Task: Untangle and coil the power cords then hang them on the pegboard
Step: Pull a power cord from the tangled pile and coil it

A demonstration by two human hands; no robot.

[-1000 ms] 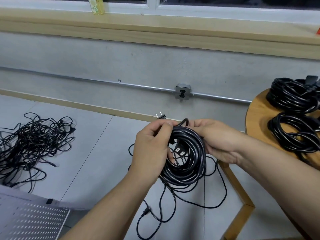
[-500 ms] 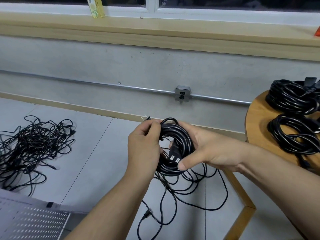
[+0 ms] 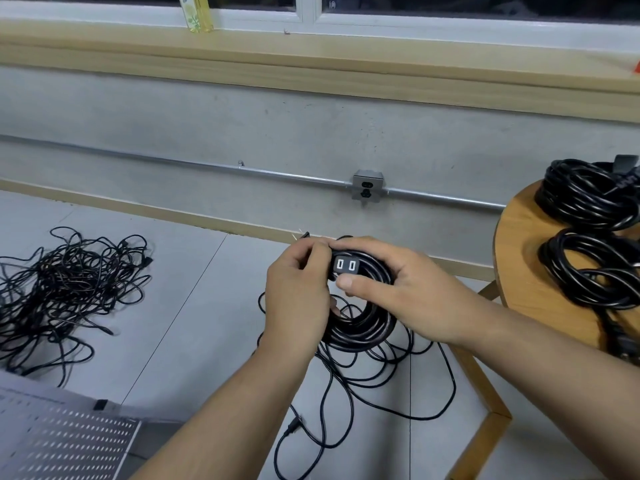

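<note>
Head view: the left hand covers the left side of the coiled power cord, so its palm's hold there is hidden. Its fingers are curled, the tips closed at the coil's top beside a plug whose prongs are blurred. The right hand curls over the coil's upper right, thumb pressed just beneath the socket end — a black block with two white slots facing the camera. The coil is held in the air between both hands, above the floor and just left of the round wooden table.

Loose cord loops lie on the floor beneath it, partly behind the forearms; whether they belong to the coil cannot be told. At the tabletop's right edge a far coil and a near coil lie close together, both cut off by the frame.

On the pale grey floor tiles a tangled pile of cords runs out at the left. Only a corner of the perforated metal pegboard shows, bottom left. The concrete wall carries a conduit pipe and an outlet box; above it, on the wooden sill, stands a yellow bottle — its top is cropped.
</note>
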